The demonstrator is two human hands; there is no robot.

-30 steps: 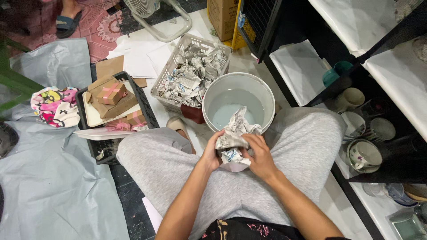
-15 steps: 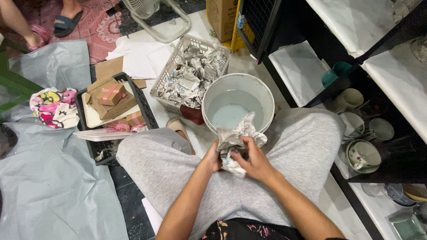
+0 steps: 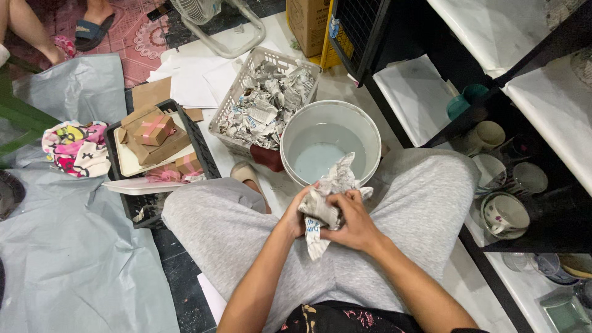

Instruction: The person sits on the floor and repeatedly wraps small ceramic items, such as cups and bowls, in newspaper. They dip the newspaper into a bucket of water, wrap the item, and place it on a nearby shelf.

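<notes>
Both my hands hold a crumpled sheet of newspaper (image 3: pixel 330 191) over my lap, just in front of a white bucket (image 3: pixel 354 120). My left hand (image 3: pixel 295 216) grips its left side. My right hand (image 3: pixel 349 219) is closed over the paper's right and lower part, with a loose tail of paper hanging below. Whatever is inside the wrapping is hidden. I sit on the floor in grey trousers (image 3: pixel 234 240).
A white basket (image 3: pixel 243 83) full of crumpled newspaper stands beside the bucket. A black crate (image 3: pixel 200 151) with small gift boxes lies left. A dark shelf unit (image 3: pixel 524 216) with cups is at right. Grey sheeting (image 3: pixel 68 246), loose papers and a fan base are around. Another person's feet show top left.
My hands have squeezed the newspaper into a tighter bundle and my right hand has closed over it. The other person's leg moved at the top left.
</notes>
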